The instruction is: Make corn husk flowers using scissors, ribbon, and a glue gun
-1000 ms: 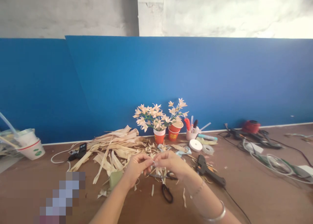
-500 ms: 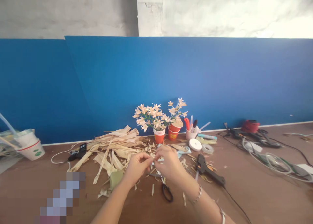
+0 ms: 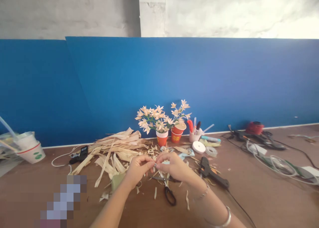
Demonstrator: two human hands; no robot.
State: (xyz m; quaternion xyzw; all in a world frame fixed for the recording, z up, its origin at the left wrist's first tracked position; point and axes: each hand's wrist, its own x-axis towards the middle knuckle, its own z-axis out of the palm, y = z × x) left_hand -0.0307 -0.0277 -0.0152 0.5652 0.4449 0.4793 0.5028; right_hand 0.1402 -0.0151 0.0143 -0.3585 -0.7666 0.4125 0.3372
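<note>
Grip of left hand (image 3: 139,170) and right hand (image 3: 173,165) pinched on a tiny piece (image 3: 155,165), fingertips nearly touching, near scissors (image 3: 166,189).

From my head, the single camera faces forward and down over the counter (image 3: 274,204) toward the blue partition (image 3: 174,71). It looks from above and behind my left grip (image 3: 139,171) and right grip (image 3: 173,166), near them, yet wide enough to include the wall (image 3: 74,13).

Piece (image 3: 155,165) between hands (image 3: 137,170) too small to tell; scissors (image 3: 166,190) partly hidden behind right hand (image 3: 173,167).
</note>
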